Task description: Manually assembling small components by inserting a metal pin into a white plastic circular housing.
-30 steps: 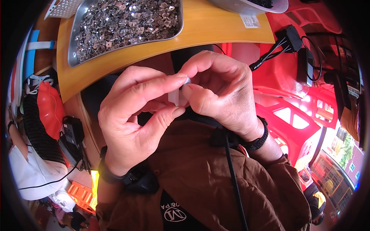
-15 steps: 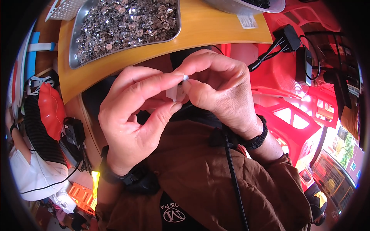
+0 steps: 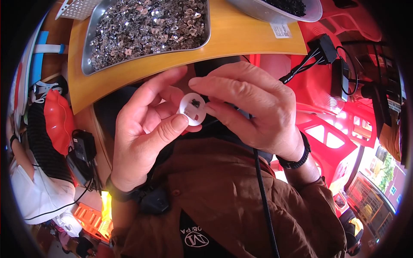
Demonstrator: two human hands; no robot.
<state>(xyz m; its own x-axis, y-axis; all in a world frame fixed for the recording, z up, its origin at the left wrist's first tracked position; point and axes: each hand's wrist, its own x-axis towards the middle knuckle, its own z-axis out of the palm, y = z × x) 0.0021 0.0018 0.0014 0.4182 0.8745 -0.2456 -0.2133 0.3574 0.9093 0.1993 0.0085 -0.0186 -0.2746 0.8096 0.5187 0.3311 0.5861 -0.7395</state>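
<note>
A small round white disc (image 3: 186,106), with dark and reddish patches on its face, is held tilted in front of my chest. My left hand (image 3: 144,124) grips its lower left edge, the thumb in front and the fingers behind. My right hand (image 3: 254,107) is at the disc's right side. Its thumb tip meets or nearly meets the rim, and its forefinger stretches over the top, apart from the thumb. Beyond my hands, a metal tray (image 3: 87,53) full of small shiny metal and clear pieces stands on the yellow-brown table (image 3: 241,32).
A bowl (image 3: 262,13) of black bits sits at the table's far right, beside a white perforated basket's opposite corner (image 3: 77,9). Red plastic chairs (image 3: 320,129) fill the right side. Black cables and a connector (image 3: 322,49) hang there. At left are a red scalloped object (image 3: 58,120) and black adapters (image 3: 84,144).
The disc has turned from nearly edge-on to show its round face. My right hand's pinch at its top has loosened, and that hand has shifted right. The left forefinger has lifted away.
</note>
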